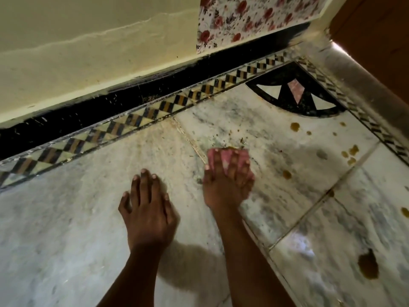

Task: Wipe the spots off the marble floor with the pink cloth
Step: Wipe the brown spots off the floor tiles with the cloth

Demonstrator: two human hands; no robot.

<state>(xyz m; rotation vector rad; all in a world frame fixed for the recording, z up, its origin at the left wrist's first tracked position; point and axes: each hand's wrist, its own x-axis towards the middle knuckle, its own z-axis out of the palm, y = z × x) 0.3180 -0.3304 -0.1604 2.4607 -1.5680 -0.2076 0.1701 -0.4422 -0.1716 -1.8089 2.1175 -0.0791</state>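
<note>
Head view only. Right hand (226, 185) presses flat on the cloth (223, 159), fingers straight and spread over it, not curled around it as far as I can see; the hand is blurred. Cloth sits on the floor (66, 229) just right of a slab joint, a brown smear touching its far edge. Left hand (148, 209) rests palm down on bare marble beside it, fingers straight, holding nothing. I see brown spots (295, 126) well right of the cloth, a cluster (350, 154) near the border (155, 111), one (287, 174) nearer the cloth, and a big blot (368, 267) on the near right slab. Corner inlay (294, 91) at far right. Wall (77, 52) behind, floral sheet (254, 16) on it.
</note>
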